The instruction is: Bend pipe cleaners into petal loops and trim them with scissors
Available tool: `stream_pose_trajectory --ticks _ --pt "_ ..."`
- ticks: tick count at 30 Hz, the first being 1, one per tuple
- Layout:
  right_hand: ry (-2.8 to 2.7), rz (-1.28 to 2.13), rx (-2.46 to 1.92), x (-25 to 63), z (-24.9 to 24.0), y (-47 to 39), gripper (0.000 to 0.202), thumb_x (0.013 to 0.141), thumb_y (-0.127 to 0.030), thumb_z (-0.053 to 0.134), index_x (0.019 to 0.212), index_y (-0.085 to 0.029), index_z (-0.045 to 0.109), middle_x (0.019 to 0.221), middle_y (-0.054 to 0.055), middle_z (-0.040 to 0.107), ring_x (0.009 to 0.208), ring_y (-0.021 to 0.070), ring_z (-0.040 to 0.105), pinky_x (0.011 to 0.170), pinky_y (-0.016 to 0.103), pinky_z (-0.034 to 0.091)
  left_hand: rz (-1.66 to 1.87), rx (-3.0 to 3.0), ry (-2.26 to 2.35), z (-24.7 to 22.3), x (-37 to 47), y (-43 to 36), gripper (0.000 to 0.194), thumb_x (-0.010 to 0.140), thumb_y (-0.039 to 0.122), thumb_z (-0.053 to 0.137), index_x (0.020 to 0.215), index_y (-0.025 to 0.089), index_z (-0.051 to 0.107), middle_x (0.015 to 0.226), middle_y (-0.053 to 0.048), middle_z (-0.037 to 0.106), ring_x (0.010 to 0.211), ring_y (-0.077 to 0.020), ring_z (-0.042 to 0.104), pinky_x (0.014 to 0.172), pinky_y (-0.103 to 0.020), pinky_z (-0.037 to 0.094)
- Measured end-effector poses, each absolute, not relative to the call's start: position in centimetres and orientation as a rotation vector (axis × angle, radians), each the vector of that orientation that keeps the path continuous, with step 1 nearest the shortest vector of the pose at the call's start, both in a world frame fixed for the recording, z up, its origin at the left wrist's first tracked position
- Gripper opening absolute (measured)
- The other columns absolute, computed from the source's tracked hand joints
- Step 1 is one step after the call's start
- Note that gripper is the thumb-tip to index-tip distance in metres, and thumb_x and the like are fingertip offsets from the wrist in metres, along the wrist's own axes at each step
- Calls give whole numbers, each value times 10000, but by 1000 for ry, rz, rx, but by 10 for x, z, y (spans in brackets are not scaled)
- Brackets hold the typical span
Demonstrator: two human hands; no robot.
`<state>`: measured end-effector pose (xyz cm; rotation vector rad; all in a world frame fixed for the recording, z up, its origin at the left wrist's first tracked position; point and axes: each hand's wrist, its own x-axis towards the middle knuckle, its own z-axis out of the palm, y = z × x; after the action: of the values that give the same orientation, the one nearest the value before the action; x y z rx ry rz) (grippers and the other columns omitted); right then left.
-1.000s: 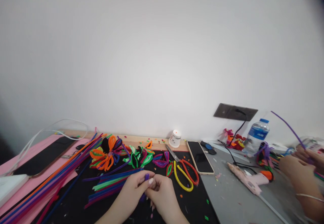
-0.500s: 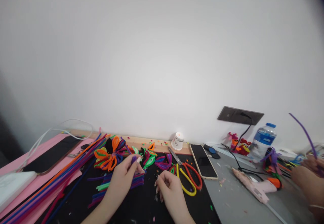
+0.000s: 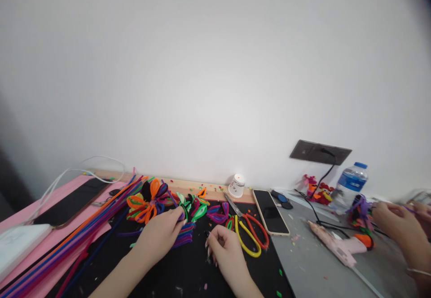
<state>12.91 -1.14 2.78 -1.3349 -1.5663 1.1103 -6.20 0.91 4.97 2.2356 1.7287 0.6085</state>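
Observation:
My left hand (image 3: 160, 231) reaches over the near edge of the pipe-cleaner flowers, its fingers closed on a small purple pipe-cleaner piece that they mostly cover. Below those fingers lies a row of cut purple and blue pipe cleaners (image 3: 183, 236) on the black mat (image 3: 188, 273). An orange looped flower (image 3: 151, 203) and green looped petals (image 3: 198, 212) sit just beyond. My right hand (image 3: 225, 249) rests curled over the mat, left of the scissors (image 3: 248, 237). A tiny dark bit shows at its fingertips; what it is I cannot make out.
Long pipe cleaners (image 3: 79, 239) lie on pink sheets at left, beside a dark phone (image 3: 72, 202). A paper cup (image 3: 236, 185) and another phone (image 3: 271, 212) are at the back. On the right are a glue gun (image 3: 336, 246), a water bottle (image 3: 352, 183) and another person's hands (image 3: 400, 226).
My left hand has moved forward and down toward the flowers with the purple piece. My right hand stays nearly still. The other person's hands have come together, lowering a purple pipe cleaner.

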Motion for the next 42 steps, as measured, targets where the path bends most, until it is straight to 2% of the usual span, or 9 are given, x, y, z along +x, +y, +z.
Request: stream_pose_trajectory --ticks 4,9,14,18,23,30,33,37,42 --pt "-1559 1112 -1340 129 29 -11 250 780 -287 476 564 -162 477 455 -49 448 378 62 402 395 169 287 454 2291 1731 51 -64 5 117 777 301 479 744 219 555 721 -44 636 699 -226 602 590 -250 354" --pt "-1553 1111 -1339 129 28 -11 268 784 -316 478 567 -160 479 451 -49 456 378 61 406 392 167 291 415 2310 1741 48 -64 6 186 808 290 430 735 216 584 722 -57 650 694 -227 612 592 -257 361" --pt "-1538 1124 -1325 129 28 -11 267 786 -314 477 569 -159 474 454 -48 448 373 60 400 375 166 274 702 2198 1808 50 -61 5 234 859 279 339 831 226 565 785 -50 662 734 -215 616 618 -247 374" --pt "-1453 1211 -1220 126 32 -11 257 775 -347 507 604 -157 471 468 -57 439 344 48 376 347 160 265 951 2090 1653 54 -52 -3 219 869 317 347 866 227 547 792 -21 654 735 -182 603 657 -226 380" --pt "-1351 1313 -1092 123 32 -11 206 727 -336 573 785 -147 515 582 -39 523 339 47 422 327 156 317 934 2078 1420 54 -35 -14 220 867 319 365 824 228 561 738 1 636 674 -160 582 626 -213 377" --pt "-1336 1411 -1102 123 24 -9 132 723 -252 552 711 -125 518 509 -36 541 302 29 390 295 128 299 955 1984 1374 46 -26 -14 178 858 282 388 832 219 552 718 11 627 655 -149 576 613 -205 372" --pt "-1300 1438 -1092 123 23 -7 162 719 -282 561 726 -132 499 517 -37 552 289 31 404 287 127 320 942 1962 1356 46 -25 -14 164 848 267 401 803 216 551 682 21 625 625 -143 570 592 -201 366" --pt "-1286 1521 -1026 122 22 -7 242 731 -369 566 748 -138 494 456 -73 483 289 47 436 284 127 349 895 1977 1352 46 -23 -15 163 838 251 410 778 211 556 652 28 618 592 -137 556 568 -196 355" --pt "-1241 1570 -956 121 24 -8 331 756 -466 531 698 -146 469 460 -57 492 330 76 503 306 146 387 857 2044 1324 48 -22 -18 166 839 245 416 777 215 567 671 31 617 620 -132 560 585 -190 356"
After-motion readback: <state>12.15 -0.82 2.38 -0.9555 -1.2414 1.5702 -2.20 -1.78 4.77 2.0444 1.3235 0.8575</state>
